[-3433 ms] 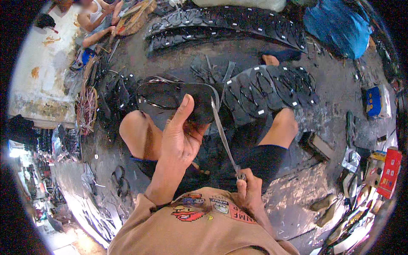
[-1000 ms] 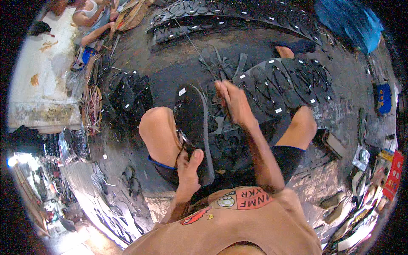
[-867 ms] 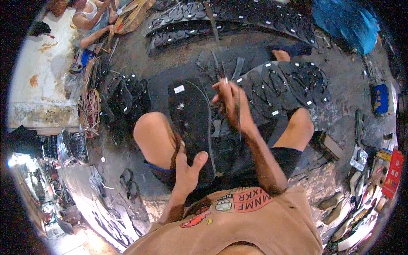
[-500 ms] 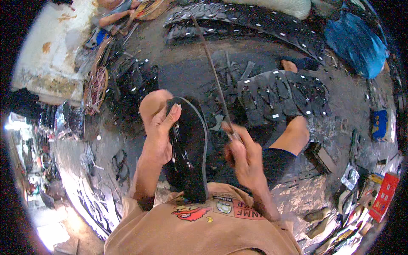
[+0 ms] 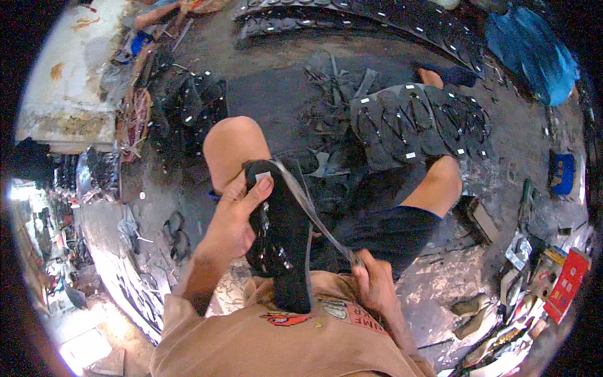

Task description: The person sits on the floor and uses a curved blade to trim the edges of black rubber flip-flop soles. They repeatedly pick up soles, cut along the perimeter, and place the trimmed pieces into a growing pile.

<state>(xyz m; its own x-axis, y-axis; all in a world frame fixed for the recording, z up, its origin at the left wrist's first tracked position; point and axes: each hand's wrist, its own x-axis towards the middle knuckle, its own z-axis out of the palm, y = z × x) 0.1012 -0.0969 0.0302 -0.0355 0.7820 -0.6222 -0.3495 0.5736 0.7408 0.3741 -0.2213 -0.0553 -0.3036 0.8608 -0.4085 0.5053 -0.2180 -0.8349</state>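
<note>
My left hand (image 5: 235, 210) grips a black flip-flop (image 5: 286, 207) near one end, its thumb on a white label on the upper face. The flip-flop stands lengthwise before my chest, its lower end against my brown shirt (image 5: 251, 345). Shiny dark straps show beside my left fingers. My right hand (image 5: 374, 283), blurred, is closed on the near end of a long thin knife (image 5: 330, 237). Its grey blade slants up and left along the right edge of the sole and looks in contact there. A thin dark line beside the blade is too faint to name.
Finished black flip-flops (image 5: 402, 125) lie in a row ahead, past my bent knees. More flip-flops (image 5: 352, 22) line the far floor. Dark scraps (image 5: 326, 119) lie between. A blue plastic bag (image 5: 534, 53) is at far right, a red box (image 5: 566, 286) at near right.
My right hand has come down toward my body, and the knife has swung from pointing away to lying along the sole's edge. The flip-flop has dropped slightly closer to me.
</note>
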